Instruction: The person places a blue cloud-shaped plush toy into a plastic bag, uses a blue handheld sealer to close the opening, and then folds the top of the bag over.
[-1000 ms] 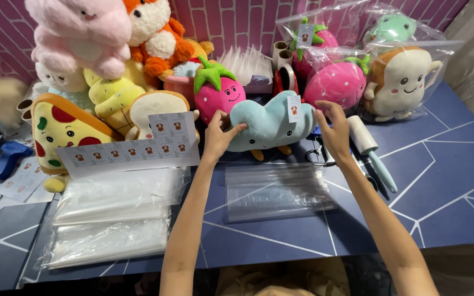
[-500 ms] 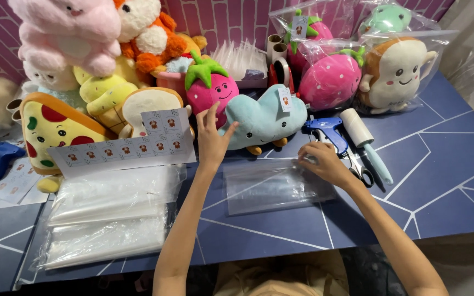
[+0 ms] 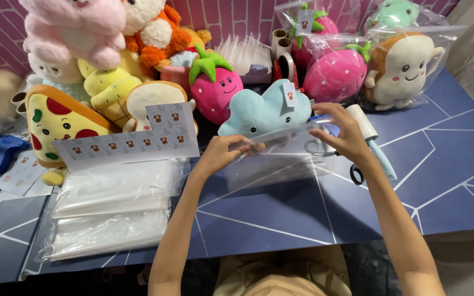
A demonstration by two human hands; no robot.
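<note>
Both my hands hold a clear plastic bag (image 3: 281, 161) by its top edge, lifted off the blue table (image 3: 445, 186). My left hand (image 3: 220, 153) pinches the bag's left corner and my right hand (image 3: 344, 134) grips the right corner. Just behind the bag lies a light blue cloud plush (image 3: 264, 109) with a paper tag. A pink strawberry plush (image 3: 215, 90) stands to its left.
A stack of clear bags (image 3: 111, 208) lies at the left front, with a sticker sheet (image 3: 133, 140) behind it. A lint roller (image 3: 371, 140) and scissors (image 3: 355, 172) lie by my right hand. Pizza (image 3: 56, 120), toast (image 3: 404, 66) and other plush toys crowd the back.
Both hands left the cloud plush and came down to the clear bag on the table; they now hold its top edge lifted in front of the plush.
</note>
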